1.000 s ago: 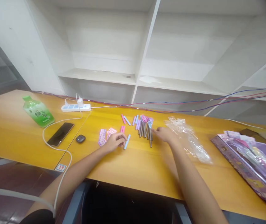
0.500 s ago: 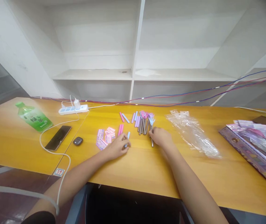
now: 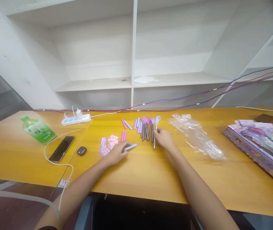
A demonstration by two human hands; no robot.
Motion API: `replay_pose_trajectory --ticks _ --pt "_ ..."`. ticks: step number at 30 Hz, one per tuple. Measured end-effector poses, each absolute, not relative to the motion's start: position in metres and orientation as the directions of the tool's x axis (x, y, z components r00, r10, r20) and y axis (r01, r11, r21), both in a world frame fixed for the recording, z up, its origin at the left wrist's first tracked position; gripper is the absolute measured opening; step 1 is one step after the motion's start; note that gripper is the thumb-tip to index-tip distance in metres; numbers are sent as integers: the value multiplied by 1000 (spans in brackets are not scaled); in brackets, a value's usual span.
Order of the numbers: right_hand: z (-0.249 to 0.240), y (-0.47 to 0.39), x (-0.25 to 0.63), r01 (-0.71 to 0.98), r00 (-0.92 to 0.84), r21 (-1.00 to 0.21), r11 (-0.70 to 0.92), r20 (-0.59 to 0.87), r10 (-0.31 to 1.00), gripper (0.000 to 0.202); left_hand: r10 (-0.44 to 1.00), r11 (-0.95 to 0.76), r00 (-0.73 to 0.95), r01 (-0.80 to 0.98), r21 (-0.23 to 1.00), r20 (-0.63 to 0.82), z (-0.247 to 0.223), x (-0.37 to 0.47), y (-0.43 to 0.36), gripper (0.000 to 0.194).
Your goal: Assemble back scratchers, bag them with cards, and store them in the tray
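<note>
Between the fingertips of my left hand [image 3: 117,153] is a light blue handle sleeve [image 3: 131,147], pointing right just above the table. My right hand [image 3: 164,138] pinches the metal rod of a back scratcher with a light blue hand-shaped head [image 3: 157,119]. Beside it, to the left, lies a row of back scratchers [image 3: 147,131] with pink and purple heads. Several pink, blue and purple handle sleeves [image 3: 123,136] are spread between my hands and further back. Small printed pink and purple cards [image 3: 103,142] lie beyond my left hand, which partly covers them.
Clear plastic bags [image 3: 196,137] lie right of my right hand. A printed purple package [image 3: 256,150] with bagged items sits far right. Left are a green tea bottle [image 3: 39,130], phone [image 3: 62,149], black earbud case [image 3: 81,150] and power strip [image 3: 76,119] with a trailing white cable.
My left hand has turned the blue sleeve from a steep angle to nearly level, pointing right. The blue-headed scratcher in my right hand has rotated, its head now seen side-on. The view has shifted slightly.
</note>
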State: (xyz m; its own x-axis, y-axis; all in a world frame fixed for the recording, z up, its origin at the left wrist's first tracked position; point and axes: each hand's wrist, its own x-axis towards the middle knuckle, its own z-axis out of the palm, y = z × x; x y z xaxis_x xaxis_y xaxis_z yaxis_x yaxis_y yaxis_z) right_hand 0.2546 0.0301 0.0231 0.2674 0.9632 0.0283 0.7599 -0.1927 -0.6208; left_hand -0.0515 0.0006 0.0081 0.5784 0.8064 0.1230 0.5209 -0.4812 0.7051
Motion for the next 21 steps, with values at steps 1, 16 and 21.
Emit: replay_pose_trajectory --ticks 1,16,21 --pt "22 31 253 726 263 -668 -164 50 963 33 816 -470 563 516 716 130 7 -53 3 48" --pt "32 8 207 -172 104 -953 251 236 966 53 909 -212 405 249 945 97 18 -65 13 42" --pt "32 7 208 -181 247 -935 304 256 935 57 880 -420 410 439 794 239 25 -68 14 42"
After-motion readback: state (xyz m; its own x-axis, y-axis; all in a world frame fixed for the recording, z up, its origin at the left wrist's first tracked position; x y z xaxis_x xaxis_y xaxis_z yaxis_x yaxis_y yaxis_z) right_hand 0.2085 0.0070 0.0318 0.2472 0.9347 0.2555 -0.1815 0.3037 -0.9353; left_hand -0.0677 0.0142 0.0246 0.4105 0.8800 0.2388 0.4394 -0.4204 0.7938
